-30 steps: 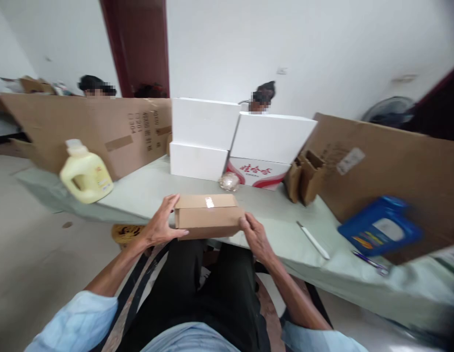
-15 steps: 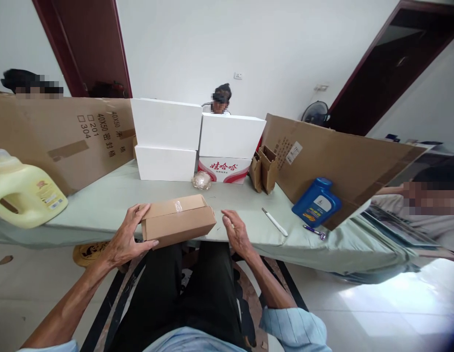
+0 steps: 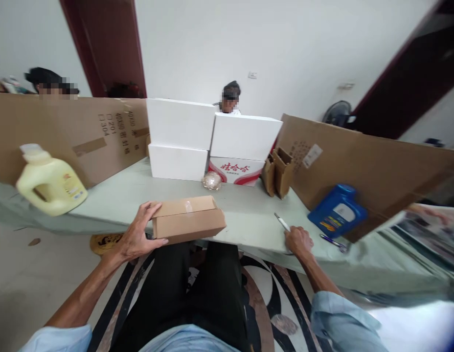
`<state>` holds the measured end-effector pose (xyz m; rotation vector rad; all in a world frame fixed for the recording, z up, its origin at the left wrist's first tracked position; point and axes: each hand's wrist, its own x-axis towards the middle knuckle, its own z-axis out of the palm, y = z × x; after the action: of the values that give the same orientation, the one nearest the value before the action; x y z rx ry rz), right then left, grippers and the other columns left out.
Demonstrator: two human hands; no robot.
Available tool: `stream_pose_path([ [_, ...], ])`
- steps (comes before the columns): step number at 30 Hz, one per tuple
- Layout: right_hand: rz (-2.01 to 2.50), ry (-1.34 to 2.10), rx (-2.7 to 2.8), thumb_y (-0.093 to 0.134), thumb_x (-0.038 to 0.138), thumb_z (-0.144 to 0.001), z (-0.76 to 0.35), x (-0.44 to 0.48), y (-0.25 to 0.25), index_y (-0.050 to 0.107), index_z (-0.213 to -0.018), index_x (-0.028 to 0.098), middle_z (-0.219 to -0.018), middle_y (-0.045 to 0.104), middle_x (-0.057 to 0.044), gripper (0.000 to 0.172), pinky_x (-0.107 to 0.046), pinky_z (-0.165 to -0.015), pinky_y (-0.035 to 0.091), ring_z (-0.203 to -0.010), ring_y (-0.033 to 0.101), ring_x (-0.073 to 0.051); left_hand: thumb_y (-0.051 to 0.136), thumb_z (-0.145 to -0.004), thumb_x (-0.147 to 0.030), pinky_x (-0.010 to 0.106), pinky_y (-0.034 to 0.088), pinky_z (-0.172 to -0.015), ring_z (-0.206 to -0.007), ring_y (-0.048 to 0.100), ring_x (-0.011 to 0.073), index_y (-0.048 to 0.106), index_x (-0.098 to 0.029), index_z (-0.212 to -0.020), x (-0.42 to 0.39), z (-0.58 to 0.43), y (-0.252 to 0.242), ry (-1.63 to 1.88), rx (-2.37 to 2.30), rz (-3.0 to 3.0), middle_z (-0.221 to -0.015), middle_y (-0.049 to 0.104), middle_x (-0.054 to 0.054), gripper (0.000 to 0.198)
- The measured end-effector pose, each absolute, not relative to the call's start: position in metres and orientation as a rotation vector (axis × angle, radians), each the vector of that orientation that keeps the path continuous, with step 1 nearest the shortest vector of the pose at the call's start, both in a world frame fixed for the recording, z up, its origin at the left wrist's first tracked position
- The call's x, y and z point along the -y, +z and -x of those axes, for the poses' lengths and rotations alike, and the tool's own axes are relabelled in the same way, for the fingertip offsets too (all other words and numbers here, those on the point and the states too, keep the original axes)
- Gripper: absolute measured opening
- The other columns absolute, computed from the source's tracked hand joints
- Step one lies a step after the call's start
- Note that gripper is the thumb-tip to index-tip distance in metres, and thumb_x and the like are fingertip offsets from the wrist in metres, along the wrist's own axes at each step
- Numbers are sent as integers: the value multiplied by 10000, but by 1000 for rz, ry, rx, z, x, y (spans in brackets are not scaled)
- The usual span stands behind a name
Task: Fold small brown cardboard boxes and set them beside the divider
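Note:
A long brown cardboard box (image 3: 192,226) with a strip of clear tape on top lies at the table's front edge. My left hand (image 3: 139,234) grips its left end, thumb on the near side and fingers over the top. To the right, my right hand (image 3: 299,241) is closed around the handle of a slim white knife (image 3: 282,222), whose narrow front end points away from me. The rest of the handle is hidden under the fingers. A purple-and-white pen-like item (image 3: 334,243) lies just right of that hand.
White boxes (image 3: 181,124) stand stacked at the back, with a clear tape roll (image 3: 212,181) before them. Two small open cartons (image 3: 283,173), a blue bottle (image 3: 337,211), a yellow jug (image 3: 53,183) and cardboard panels (image 3: 374,171) flank the table. People sit beyond the panels.
My right hand has moved right from beside the box to the white knife and closed on it. My left hand keeps its hold on the box. The view has turned slightly left.

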<state>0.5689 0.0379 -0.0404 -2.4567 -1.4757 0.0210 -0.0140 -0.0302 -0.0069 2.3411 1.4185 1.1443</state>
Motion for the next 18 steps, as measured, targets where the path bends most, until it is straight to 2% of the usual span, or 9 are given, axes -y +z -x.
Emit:
stream_pose_path([
  [3,2436,30,1494,447,181,-999,-566,-42,-40,765,-1071,63,-1241,684,-325,347,-548,-926,519,-1207,641,-443,890,-787,-406,613,408,-1281,-1581,374,418,360,-294,-1651,34,12,1,1118,-1408,-2315,-1633,359,157,1020],
  [6,2355,0,1500,362,218,-1028,-559,-48,-34,706,-1239,29,-1247,681,-341,446,-543,-831,525,-1073,682,-435,898,-778,-384,608,395,-1293,-1588,361,417,344,-284,-1660,37,8,6,1104,-1408,-2288,-1635,342,166,1046],
  [9,2196,-40,1532,347,298,-1055,-536,-48,-18,643,-1348,63,-1108,727,-253,477,-483,-809,531,-955,694,-366,912,-759,-370,614,394,-1291,-1586,358,422,335,-278,-1665,39,5,9,1097,-1404,-2272,-1632,331,173,1078],
  [13,1549,3,1731,459,450,-1068,-471,-24,27,693,-1138,176,-822,686,-80,366,-365,-692,519,-747,650,-258,932,-728,-356,606,407,-1284,-1569,379,422,348,-263,-1657,41,-1,16,1109,-1382,-2291,-1610,347,178,1102],
  [15,1223,62,2026,507,469,-1094,-433,-4,53,705,-1072,223,-828,693,-46,317,-322,-684,506,-728,651,-212,940,-715,-348,603,418,-1277,-1557,396,421,353,-261,-1655,42,-4,20,1107,-1373,-2305,-1608,349,180,1112],
  [18,893,19,2310,489,397,-1139,-389,20,83,715,-1104,233,-866,688,-33,282,-291,-698,487,-743,663,-172,951,-696,-327,594,432,-1270,-1551,407,423,351,-260,-1657,44,-8,23,1114,-1361,-2327,-1608,353,183,1135],
])
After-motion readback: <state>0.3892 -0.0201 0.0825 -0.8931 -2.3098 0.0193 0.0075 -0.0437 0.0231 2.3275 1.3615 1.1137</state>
